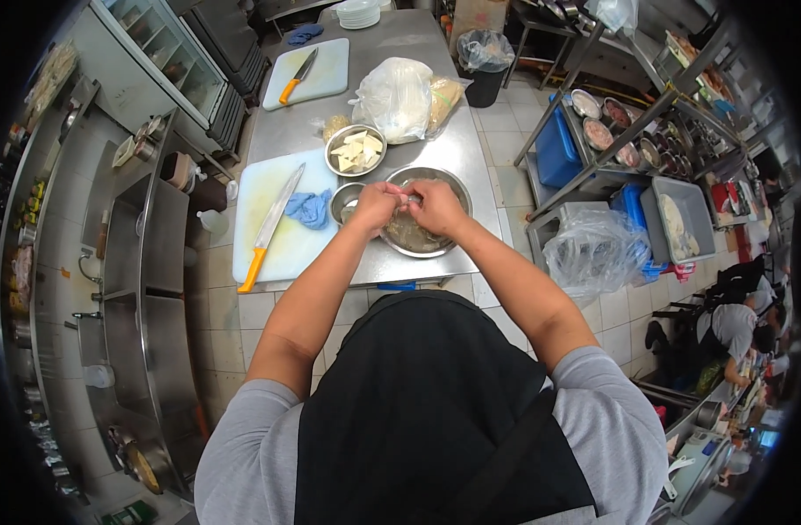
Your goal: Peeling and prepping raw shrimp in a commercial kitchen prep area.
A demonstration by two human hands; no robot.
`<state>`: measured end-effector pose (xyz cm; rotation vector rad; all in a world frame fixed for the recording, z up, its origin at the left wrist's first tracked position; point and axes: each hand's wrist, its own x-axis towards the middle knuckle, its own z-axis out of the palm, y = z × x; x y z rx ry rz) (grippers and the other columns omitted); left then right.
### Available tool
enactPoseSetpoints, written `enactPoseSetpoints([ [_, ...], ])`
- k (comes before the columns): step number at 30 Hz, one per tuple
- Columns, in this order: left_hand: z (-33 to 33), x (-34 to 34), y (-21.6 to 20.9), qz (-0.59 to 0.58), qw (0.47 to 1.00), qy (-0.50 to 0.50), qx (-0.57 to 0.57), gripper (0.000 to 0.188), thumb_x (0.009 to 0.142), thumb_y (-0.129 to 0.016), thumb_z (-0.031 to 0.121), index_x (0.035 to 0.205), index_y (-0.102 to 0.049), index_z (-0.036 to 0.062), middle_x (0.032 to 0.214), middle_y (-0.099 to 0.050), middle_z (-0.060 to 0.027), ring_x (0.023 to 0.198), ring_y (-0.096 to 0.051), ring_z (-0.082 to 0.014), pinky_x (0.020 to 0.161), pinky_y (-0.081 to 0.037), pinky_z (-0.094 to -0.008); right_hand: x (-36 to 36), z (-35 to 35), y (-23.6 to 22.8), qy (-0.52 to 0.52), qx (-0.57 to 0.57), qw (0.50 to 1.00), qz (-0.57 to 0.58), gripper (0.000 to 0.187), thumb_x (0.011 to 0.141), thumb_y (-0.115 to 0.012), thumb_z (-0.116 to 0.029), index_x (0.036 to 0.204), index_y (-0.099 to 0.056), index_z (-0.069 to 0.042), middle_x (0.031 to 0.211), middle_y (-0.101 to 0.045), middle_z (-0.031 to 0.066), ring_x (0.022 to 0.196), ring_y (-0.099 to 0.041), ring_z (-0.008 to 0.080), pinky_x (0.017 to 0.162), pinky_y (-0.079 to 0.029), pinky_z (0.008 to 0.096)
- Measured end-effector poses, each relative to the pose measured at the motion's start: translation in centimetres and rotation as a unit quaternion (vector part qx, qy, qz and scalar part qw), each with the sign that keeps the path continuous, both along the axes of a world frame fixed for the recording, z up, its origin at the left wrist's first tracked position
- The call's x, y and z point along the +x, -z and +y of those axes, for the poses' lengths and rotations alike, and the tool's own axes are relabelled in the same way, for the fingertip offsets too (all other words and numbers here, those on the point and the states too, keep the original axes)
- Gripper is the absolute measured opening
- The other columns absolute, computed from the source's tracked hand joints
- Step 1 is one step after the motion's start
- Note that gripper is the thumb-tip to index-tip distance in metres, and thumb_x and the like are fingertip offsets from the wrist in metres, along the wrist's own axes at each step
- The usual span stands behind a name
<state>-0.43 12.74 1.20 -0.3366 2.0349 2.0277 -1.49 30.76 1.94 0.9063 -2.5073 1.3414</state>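
Over a wide metal bowl my left hand and my right hand meet, fingertips pinched together. Between them is a small greyish piece that looks like a raw shrimp, mostly covered by the fingers. Greyish-brown wet pieces lie inside the bowl. A smaller metal bowl sits partly behind my left hand. To the left, a white cutting board carries a yellow-handled knife and a crumpled blue cloth.
Beyond my hands stand a bowl of pale cut chunks and a white plastic bag. Farther back lies a second cutting board with a knife. Sinks line the left; a metal rack stands right. Another person is far right.
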Motion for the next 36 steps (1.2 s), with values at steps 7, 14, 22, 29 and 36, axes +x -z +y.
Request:
enactPoseSetpoints([
  [7, -0.1, -0.7, -0.3, 0.017, 0.998, 0.032, 0.058, 0.018, 0.092, -0.065, -0.003, 0.109, -0.063, -0.0056, 0.093, -0.071, -0.0107, 0.076, -0.067, -0.0147, 0.066, -0.051, -0.0257, -0.8, -0.4, -0.6, 0.047, -0.004, 0.996, -0.074, 0.01, 0.083, -0.07, -0.01, 0.085, -0.072, -0.001, 0.078, -0.071, 0.0177, 0.068, -0.07, 0.0294, 0.066, -0.055, 0.0371],
  [14, 0.5, -0.9, -2.0, 0.073, 0.997, 0.028, 0.016, 0.019, 0.09, -0.07, -0.001, 0.107, -0.063, -0.0065, 0.091, -0.071, -0.0111, 0.074, -0.067, -0.0151, 0.066, -0.053, -0.0275, -2.3, 0.0, 0.5, 0.08, -0.098, 0.976, -0.175, 0.012, 0.086, -0.071, -0.01, 0.091, -0.073, 0.001, 0.08, -0.073, 0.0107, 0.068, -0.067, 0.0131, 0.064, -0.055, 0.0299],
  [22, 0.2, -1.1, -1.4, 0.12, 0.99, 0.044, -0.056, 0.014, 0.088, -0.071, -0.002, 0.099, -0.064, -0.0055, 0.084, -0.07, -0.0092, 0.071, -0.066, -0.0132, 0.064, -0.053, -0.0261, -0.2, -0.9, -1.6, 0.077, 0.031, 0.996, -0.028, 0.008, 0.084, -0.07, -0.007, 0.086, -0.069, 0.002, 0.074, -0.071, 0.011, 0.061, -0.063, 0.0134, 0.059, -0.052, 0.0296],
  [29, 0.5, -0.9, -1.1, 0.163, 0.983, 0.079, -0.031, 0.013, 0.089, -0.071, -0.003, 0.101, -0.066, -0.0051, 0.083, -0.07, -0.0087, 0.072, -0.066, -0.0123, 0.064, -0.052, -0.0247, -1.8, 0.3, 0.3, 0.102, -0.044, 0.987, -0.118, 0.005, 0.088, -0.066, -0.003, 0.088, -0.068, 0.001, 0.073, -0.068, 0.0051, 0.061, -0.061, 0.0089, 0.056, -0.051, 0.0263],
  [36, 1.3, 0.2, -1.8, 0.203, 0.971, 0.012, -0.127, 0.014, 0.084, -0.075, 0.007, 0.095, -0.072, -0.001, 0.079, -0.074, -0.0109, 0.071, -0.07, -0.0182, 0.068, -0.055, -0.0322, 0.2, 0.0, -0.1, 0.106, -0.188, 0.94, -0.265, 0.007, 0.09, -0.066, -0.003, 0.094, -0.068, 0.003, 0.082, -0.07, 0.0048, 0.063, -0.063, 0.0085, 0.059, -0.054, 0.0255],
])
